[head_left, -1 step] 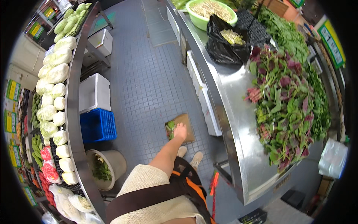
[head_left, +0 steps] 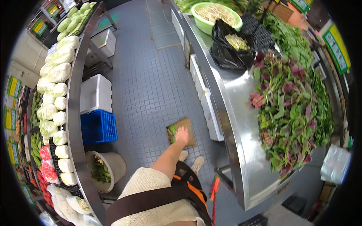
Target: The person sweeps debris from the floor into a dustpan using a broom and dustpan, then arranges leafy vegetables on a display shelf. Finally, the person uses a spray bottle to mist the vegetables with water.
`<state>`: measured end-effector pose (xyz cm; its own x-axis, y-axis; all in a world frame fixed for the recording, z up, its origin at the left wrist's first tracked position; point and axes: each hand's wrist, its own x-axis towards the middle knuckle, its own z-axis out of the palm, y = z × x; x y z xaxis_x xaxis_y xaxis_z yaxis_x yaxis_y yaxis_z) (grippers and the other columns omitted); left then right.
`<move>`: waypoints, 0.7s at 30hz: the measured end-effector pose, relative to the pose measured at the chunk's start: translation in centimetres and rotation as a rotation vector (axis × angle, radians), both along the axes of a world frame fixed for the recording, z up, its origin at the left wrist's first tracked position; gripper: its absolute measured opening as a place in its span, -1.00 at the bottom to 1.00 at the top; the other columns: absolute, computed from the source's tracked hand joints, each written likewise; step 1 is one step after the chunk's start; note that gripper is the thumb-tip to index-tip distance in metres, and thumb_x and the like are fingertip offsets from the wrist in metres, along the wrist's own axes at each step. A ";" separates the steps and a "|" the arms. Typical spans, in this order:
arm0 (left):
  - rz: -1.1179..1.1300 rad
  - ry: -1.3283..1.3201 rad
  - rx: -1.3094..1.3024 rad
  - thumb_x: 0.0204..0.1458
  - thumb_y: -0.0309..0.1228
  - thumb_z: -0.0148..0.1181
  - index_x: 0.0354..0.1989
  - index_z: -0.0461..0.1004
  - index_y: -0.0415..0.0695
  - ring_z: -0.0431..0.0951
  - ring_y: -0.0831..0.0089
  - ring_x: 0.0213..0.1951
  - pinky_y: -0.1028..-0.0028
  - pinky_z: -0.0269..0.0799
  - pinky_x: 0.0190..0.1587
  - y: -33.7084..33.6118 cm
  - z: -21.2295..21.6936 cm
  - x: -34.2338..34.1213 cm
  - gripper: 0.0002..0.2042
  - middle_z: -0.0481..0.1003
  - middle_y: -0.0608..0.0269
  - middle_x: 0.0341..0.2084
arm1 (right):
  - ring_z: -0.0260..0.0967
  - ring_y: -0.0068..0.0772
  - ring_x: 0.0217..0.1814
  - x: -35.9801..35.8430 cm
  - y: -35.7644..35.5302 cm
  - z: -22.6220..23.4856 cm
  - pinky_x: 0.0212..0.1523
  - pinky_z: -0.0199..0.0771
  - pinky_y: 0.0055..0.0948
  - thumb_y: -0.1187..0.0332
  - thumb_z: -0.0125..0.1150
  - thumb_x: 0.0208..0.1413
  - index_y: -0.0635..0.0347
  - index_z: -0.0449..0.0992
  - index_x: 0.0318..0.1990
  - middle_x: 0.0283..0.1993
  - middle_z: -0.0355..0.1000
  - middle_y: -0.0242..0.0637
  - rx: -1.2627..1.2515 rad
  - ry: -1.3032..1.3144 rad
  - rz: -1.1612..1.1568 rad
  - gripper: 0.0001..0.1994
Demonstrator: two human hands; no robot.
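My left hand (head_left: 181,136) reaches down over a small open cardboard box (head_left: 187,128) on the floor, just ahead of my shoes. Its fingers look spread, and nothing shows between them. Beside the fingers, on the box's left side, lie some leafy green scraps (head_left: 172,132). How far the fingertips go into the box is hard to make out, as the hand is small and seen from above. My right hand is out of the picture.
A metal counter (head_left: 237,113) on the right bears red-green amaranth (head_left: 288,109), a black bag (head_left: 229,52) and a green basin (head_left: 203,23) of sprouts. Cabbages (head_left: 58,73) line the left shelf. Below stand a blue crate (head_left: 98,127), a foam box (head_left: 96,92) and a scrap bucket (head_left: 117,169).
The view has shifted slightly, so the counter and its goods sit a little lower. My left hand stays at the cardboard box, and its fingers show more spread.
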<state>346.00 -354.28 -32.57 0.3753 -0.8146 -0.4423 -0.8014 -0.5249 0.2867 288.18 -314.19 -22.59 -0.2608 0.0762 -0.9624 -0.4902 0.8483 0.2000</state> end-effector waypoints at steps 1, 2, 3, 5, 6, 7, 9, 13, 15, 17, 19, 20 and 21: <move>-0.029 -0.119 0.042 -0.03 -0.32 -0.05 -0.02 0.31 -0.10 0.16 0.30 0.13 0.25 0.16 0.06 0.4 -1.8 0.0 -0.64 0.18 0.21 0.09 | 0.20 -0.41 -0.76 0.6 -2.1 -0.6 -0.82 0.18 -0.37 0.28 0.04 -0.05 0.12 0.38 -0.11 -0.66 0.30 -0.29 -0.022 0.016 0.026 -0.69; -0.070 -0.234 0.094 -0.02 -0.31 -0.07 -0.04 0.36 -0.09 0.22 0.30 0.10 0.24 0.13 0.07 0.2 -3.0 0.0 -0.65 0.24 0.22 0.06 | 0.20 -0.41 -0.75 1.6 -3.3 -0.8 -0.81 0.19 -0.37 0.28 0.05 -0.05 0.13 0.38 -0.13 -0.66 0.31 -0.29 -0.039 0.037 0.035 -0.70; -0.086 -0.165 0.181 -0.05 -0.32 -0.05 -0.10 0.40 -0.09 0.28 0.31 0.04 0.26 0.15 0.05 -0.4 -3.2 0.1 -0.68 0.30 0.21 0.00 | 0.21 -0.41 -0.75 2.6 -4.1 -1.0 -0.81 0.19 -0.37 0.28 0.06 -0.06 0.13 0.38 -0.15 -0.66 0.31 -0.28 -0.054 0.057 0.035 -0.71; -0.107 -0.018 0.362 -0.09 -0.34 0.00 -0.22 0.48 -0.09 0.39 0.33 -0.07 0.31 0.18 0.01 -0.5 -3.7 0.7 -0.74 0.41 0.20 -0.12 | 0.22 -0.40 -0.75 3.9 -6.4 -1.0 -0.80 0.21 -0.36 0.28 0.07 -0.06 0.14 0.39 -0.19 -0.66 0.32 -0.28 -0.080 0.082 0.053 -0.73; -0.092 -0.030 0.336 -0.10 -0.33 0.01 -0.24 0.49 -0.09 0.42 0.32 -0.09 0.30 0.20 0.00 -0.3 -3.9 0.9 -0.75 0.43 0.20 -0.15 | 0.23 -0.40 -0.74 4.5 -7.0 -0.8 -0.80 0.21 -0.36 0.27 0.08 -0.07 0.15 0.40 -0.20 -0.66 0.32 -0.27 -0.092 0.091 0.058 -0.74; -0.080 -0.042 0.310 -0.11 -0.32 0.02 -0.26 0.51 -0.09 0.44 0.30 -0.11 0.29 0.22 -0.01 0.1 -4.1 1.2 -0.75 0.46 0.19 -0.19 | 0.23 -0.40 -0.74 5.1 -7.7 -0.7 -0.79 0.22 -0.36 0.27 0.08 -0.07 0.16 0.40 -0.22 -0.65 0.33 -0.27 -0.106 0.099 0.062 -0.75; 0.042 0.023 0.313 -0.14 -0.30 0.04 -0.28 0.52 -0.09 0.46 0.28 -0.14 0.28 0.27 -0.04 1.1 -4.7 2.4 -0.74 0.48 0.17 -0.22 | 0.24 -0.39 -0.74 6.1 -8.6 -0.3 -0.78 0.23 -0.36 0.27 0.10 -0.07 0.17 0.41 -0.26 -0.65 0.33 -0.26 -0.133 0.117 0.065 -0.77; 0.195 0.185 0.419 -0.11 -0.22 -0.01 -0.22 0.50 -0.06 0.44 0.25 -0.09 0.28 0.36 -0.12 4.4 -4.7 5.7 -0.69 0.45 0.18 -0.16 | 0.27 -0.38 -0.73 7.2 -8.8 -0.3 -0.77 0.25 -0.36 0.27 0.12 -0.09 0.20 0.43 -0.33 -0.65 0.35 -0.25 -0.183 0.129 0.053 -0.79; 0.143 0.198 0.403 -0.11 -0.18 -0.02 -0.19 0.49 -0.05 0.43 0.24 -0.08 0.30 0.37 -0.13 6.1 -4.0 7.5 -0.66 0.44 0.18 -0.14 | 0.28 -0.37 -0.72 7.7 -7.6 -0.4 -0.76 0.26 -0.35 0.27 0.13 -0.09 0.21 0.44 -0.37 -0.65 0.35 -0.24 -0.211 0.134 0.037 -0.80; 0.082 0.217 0.332 -0.17 -0.14 0.01 -0.20 0.48 -0.06 0.45 0.22 -0.12 0.32 0.37 -0.12 8.0 -4.1 8.4 -0.62 0.46 0.13 -0.18 | 0.29 -0.37 -0.72 8.0 -5.2 -0.1 -0.75 0.27 -0.35 0.27 0.15 -0.10 0.22 0.45 -0.41 -0.65 0.36 -0.24 -0.237 0.144 -0.012 -0.80; 0.012 0.255 0.267 -0.20 -0.14 0.01 -0.25 0.49 -0.08 0.47 0.18 -0.20 0.30 0.39 -0.18 8.4 -2.3 7.7 -0.63 0.48 0.08 -0.28 | 0.30 -0.36 -0.71 8.1 -1.6 -0.2 -0.74 0.28 -0.35 0.26 0.16 -0.11 0.24 0.45 -0.44 -0.65 0.37 -0.23 -0.260 0.169 -0.071 -0.80; -0.038 0.273 0.236 -0.22 -0.14 0.02 -0.28 0.50 -0.08 0.48 0.16 -0.24 0.29 0.40 -0.20 8.4 -0.8 7.0 -0.63 0.49 0.05 -0.34 | 0.31 -0.36 -0.71 8.1 0.9 -0.1 -0.74 0.29 -0.35 0.26 0.17 -0.11 0.24 0.46 -0.46 -0.65 0.37 -0.23 -0.272 0.186 -0.110 -0.80; -0.087 0.279 0.205 -0.23 -0.14 0.01 -0.33 0.50 -0.12 0.48 0.12 -0.31 0.27 0.39 -0.25 8.4 0.8 6.1 -0.64 0.48 0.03 -0.41 | 0.31 -0.36 -0.71 8.6 3.9 -0.1 -0.73 0.29 -0.35 0.26 0.17 -0.11 0.25 0.46 -0.48 -0.65 0.37 -0.22 -0.292 0.212 -0.159 -0.79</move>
